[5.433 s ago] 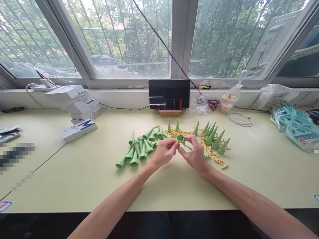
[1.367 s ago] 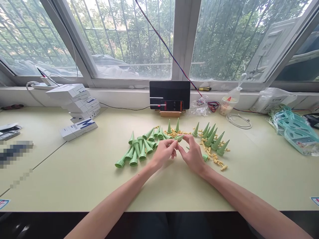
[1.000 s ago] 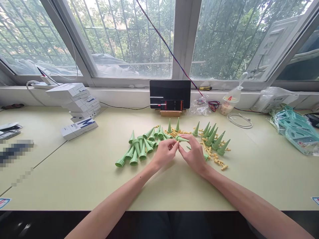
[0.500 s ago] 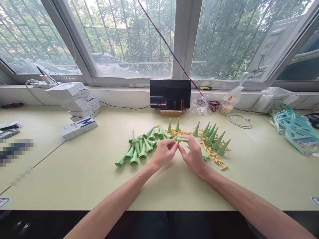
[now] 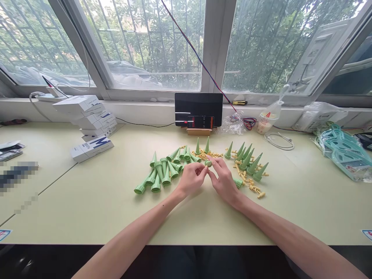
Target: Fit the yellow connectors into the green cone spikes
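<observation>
My left hand [image 5: 193, 177] and my right hand [image 5: 222, 179] meet above the table, fingertips pinched around a green cone [image 5: 208, 163]. Only the cone's round end shows between the fingers; the rest is hidden. To the left lies a pile of green cones [image 5: 159, 170], some on their sides. Several green cones [image 5: 246, 162] stand upright on the right among small yellow pieces [image 5: 255, 189]. Two more upright cones [image 5: 198, 147] are behind my hands, beside a heap of yellow pieces [image 5: 216, 154]. A single green cone [image 5: 238, 182] lies beside my right hand.
A phone [image 5: 200, 122] leans on a black screen [image 5: 198, 104] at the back. White boxes [image 5: 93, 149] are stacked on the left. At the right back are a cup in a bag [image 5: 265, 121], a white cable [image 5: 279, 141] and teal plastic items [image 5: 343, 149].
The green cone between my hands has turned, so its long side no longer shows and its round end does. My right fingers have shifted slightly.
</observation>
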The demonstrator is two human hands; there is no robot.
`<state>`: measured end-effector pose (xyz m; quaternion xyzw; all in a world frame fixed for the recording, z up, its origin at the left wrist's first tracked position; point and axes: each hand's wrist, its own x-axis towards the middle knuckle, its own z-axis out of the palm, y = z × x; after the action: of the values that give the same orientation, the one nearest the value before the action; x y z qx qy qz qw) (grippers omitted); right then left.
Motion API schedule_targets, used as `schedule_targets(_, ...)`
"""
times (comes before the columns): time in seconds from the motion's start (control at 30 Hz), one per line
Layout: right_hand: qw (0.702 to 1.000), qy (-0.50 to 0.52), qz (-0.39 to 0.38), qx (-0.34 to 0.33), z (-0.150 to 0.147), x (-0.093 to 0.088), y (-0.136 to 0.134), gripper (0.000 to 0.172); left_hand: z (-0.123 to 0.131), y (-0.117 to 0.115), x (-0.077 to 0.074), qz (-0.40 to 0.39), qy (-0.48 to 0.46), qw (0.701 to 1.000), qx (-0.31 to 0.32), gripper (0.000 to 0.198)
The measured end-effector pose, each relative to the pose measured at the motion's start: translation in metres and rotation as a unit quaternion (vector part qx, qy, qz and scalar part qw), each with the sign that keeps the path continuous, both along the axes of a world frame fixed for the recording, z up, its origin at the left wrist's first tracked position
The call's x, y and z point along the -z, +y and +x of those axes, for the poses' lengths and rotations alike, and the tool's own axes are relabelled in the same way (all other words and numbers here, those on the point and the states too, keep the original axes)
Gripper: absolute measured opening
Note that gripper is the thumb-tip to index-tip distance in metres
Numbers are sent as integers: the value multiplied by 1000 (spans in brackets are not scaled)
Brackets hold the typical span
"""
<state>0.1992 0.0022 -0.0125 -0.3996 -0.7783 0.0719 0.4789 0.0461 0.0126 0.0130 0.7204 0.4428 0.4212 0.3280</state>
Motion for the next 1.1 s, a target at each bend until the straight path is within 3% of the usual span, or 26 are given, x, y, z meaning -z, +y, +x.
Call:
schedule_targets(0.23, 1000, -29, 12, 0, 0, -1, 1, 67, 0, 1, 3, 16, 15, 1000, -4, 32)
schedule_targets(1.1, 998, -65, 8, 20, -1, 1, 0, 68, 2, -4, 0, 80, 75, 994, -13, 33)
